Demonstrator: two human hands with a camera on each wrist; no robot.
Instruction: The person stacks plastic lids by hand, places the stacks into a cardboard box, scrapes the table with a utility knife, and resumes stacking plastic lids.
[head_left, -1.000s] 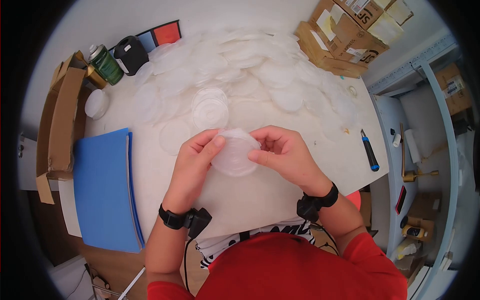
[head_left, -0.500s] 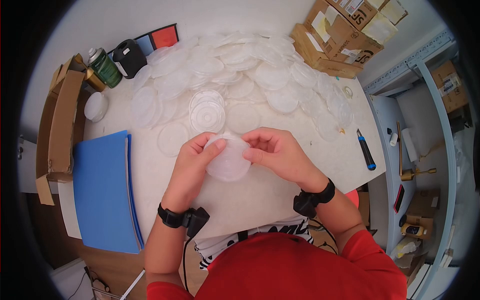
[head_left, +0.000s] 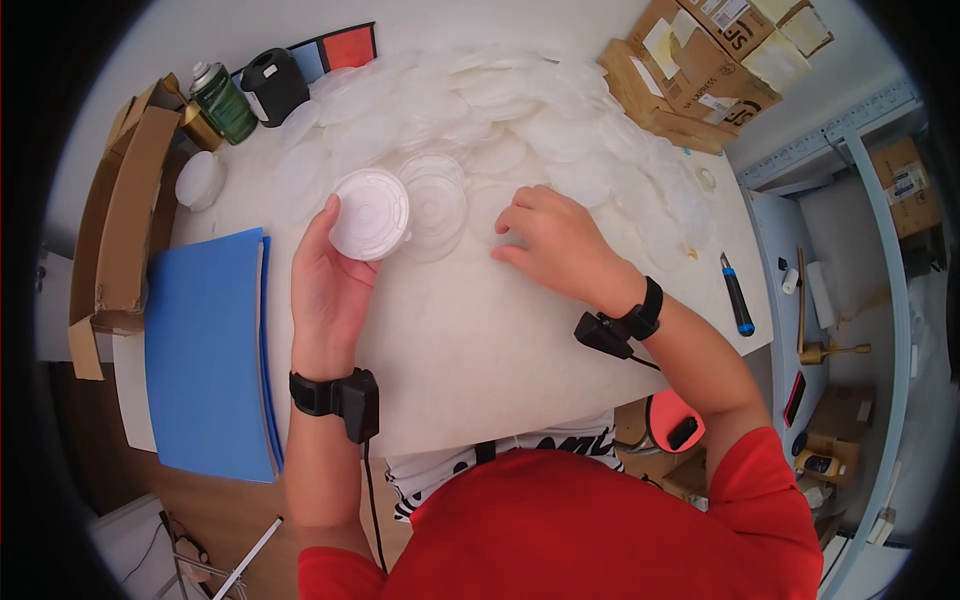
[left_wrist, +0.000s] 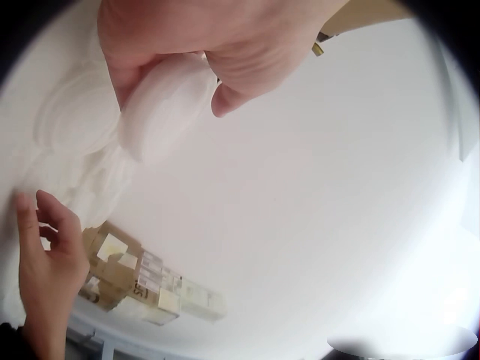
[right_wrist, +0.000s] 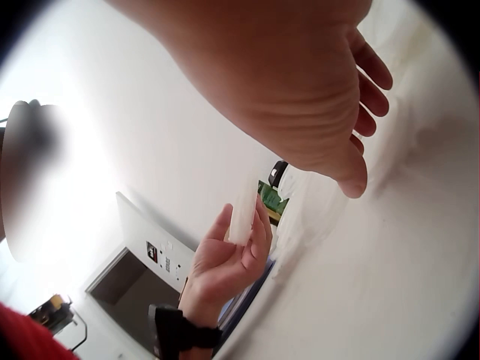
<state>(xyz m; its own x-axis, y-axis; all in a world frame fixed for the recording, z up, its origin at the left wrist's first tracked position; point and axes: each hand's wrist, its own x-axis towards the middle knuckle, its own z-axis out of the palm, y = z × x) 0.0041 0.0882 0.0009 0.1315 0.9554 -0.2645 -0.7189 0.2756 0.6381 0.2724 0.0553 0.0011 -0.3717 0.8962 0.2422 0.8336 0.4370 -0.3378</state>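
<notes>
In the head view the left hand (head_left: 335, 275) holds a stack of round translucent lids (head_left: 369, 214) by its edge, thumb on the near-left side. The right wrist view shows this stack (right_wrist: 243, 210) edge-on between thumb and fingers. Away from the stack, the right hand (head_left: 560, 245) hovers above the table with loosely bent fingers and nothing visible in them. Two overlapping lids (head_left: 437, 207) lie flat just right of the held stack. Behind them spreads a wide heap of similar lids (head_left: 480, 110).
A blue folder (head_left: 205, 355) and an open cardboard box (head_left: 130, 220) are at the left, near a small stack of lids (head_left: 200, 181), a green can (head_left: 224, 105) and a black bottle (head_left: 274, 88). A utility knife (head_left: 737, 295) lies right. Cartons (head_left: 700, 80) stand back right.
Both hands held the translucent piece together before. The left hand has moved up and left with the stack, while the right hand has let go and moved up and right.
</notes>
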